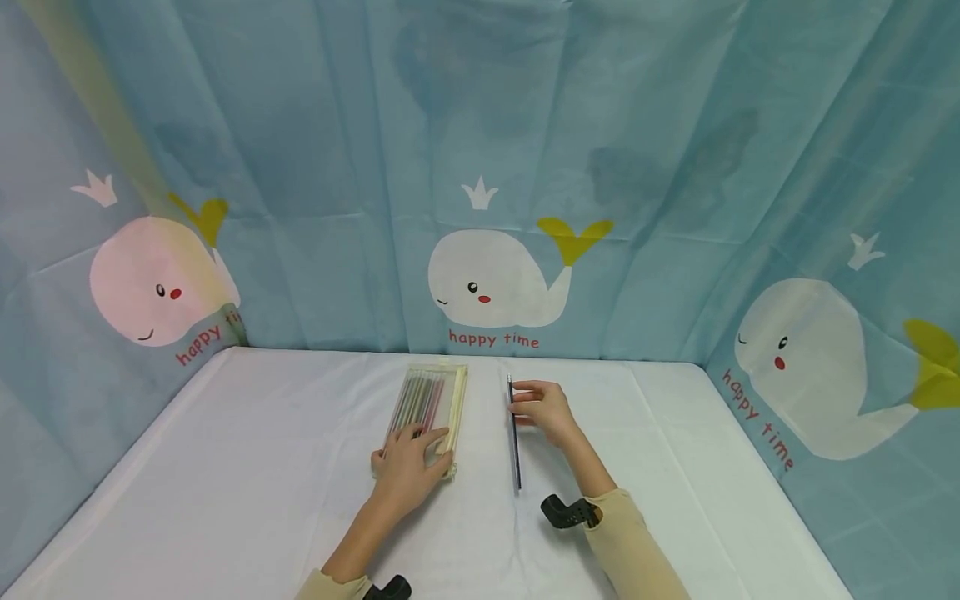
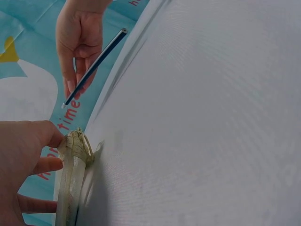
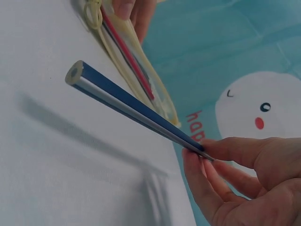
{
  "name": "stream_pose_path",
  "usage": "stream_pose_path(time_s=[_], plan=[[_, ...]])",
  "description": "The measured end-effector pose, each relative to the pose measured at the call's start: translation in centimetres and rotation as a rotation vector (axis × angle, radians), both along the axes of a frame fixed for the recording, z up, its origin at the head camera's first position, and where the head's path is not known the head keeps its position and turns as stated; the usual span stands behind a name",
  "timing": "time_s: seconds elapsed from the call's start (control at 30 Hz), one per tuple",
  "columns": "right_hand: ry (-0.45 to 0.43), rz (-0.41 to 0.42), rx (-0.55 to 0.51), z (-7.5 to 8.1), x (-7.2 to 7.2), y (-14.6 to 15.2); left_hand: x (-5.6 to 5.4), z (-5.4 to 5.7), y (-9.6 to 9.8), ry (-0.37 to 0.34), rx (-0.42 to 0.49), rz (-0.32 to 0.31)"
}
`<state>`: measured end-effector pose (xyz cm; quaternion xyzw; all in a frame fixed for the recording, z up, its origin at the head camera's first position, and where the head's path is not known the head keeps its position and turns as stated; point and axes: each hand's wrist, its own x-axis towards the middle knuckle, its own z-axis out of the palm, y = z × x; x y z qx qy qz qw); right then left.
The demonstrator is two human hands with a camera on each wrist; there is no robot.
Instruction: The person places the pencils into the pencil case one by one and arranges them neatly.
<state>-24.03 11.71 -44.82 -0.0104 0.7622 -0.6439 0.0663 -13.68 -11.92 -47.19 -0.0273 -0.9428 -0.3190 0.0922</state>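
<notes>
A see-through pouch with a yellowish edge (image 1: 457, 400) lies on the white table and holds several pencils (image 1: 416, 402), some greenish, some reddish. My left hand (image 1: 408, 471) rests on its near part with the fingers spread. In the left wrist view, that hand's thumb and fingertips touch the pouch (image 2: 70, 188). To the right of the pouch, my right hand (image 1: 543, 410) pinches a dark blue pencil with silver stripes (image 1: 514, 446) near its far end. Its flat near end shows the core in the right wrist view, and the pencil (image 3: 127, 103) is raised above the cloth.
A white cloth (image 1: 225, 483) covers the table. Light blue curtains (image 1: 315, 275) printed with whales stand round the back and both sides. Black wrist cameras (image 1: 567, 512) sit at both sleeves. A small drawstring loop (image 3: 94, 14) hangs at one end of the pouch.
</notes>
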Motion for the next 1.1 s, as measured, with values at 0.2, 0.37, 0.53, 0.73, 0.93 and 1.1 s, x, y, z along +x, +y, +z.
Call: stream_pose_path(time_s=[0.2,0.37,0.53,0.73,0.93,1.1], plan=[[-0.001,0.003,0.003,0.0,-0.2,-0.8,-0.1,0.1,0.1,-0.009,-0.001,0.004],[-0.012,0.005,0.005,-0.1,-0.5,-1.6,0.0,0.1,-0.1,-0.004,-0.024,0.002],[-0.009,0.015,0.002,-0.3,-0.9,-2.6,-0.1,0.0,-0.4,0.005,-0.033,0.006],[-0.024,0.008,0.002,-0.1,-1.2,-3.5,-0.2,0.1,-0.3,0.006,-0.032,0.004],[-0.046,0.02,-0.014,-0.1,-1.5,-4.2,-0.2,0.2,-0.1,0.001,-0.032,0.008],[-0.056,0.023,0.006,-0.7,-1.9,-5.1,-0.1,0.2,-0.1,-0.005,-0.036,0.01]])
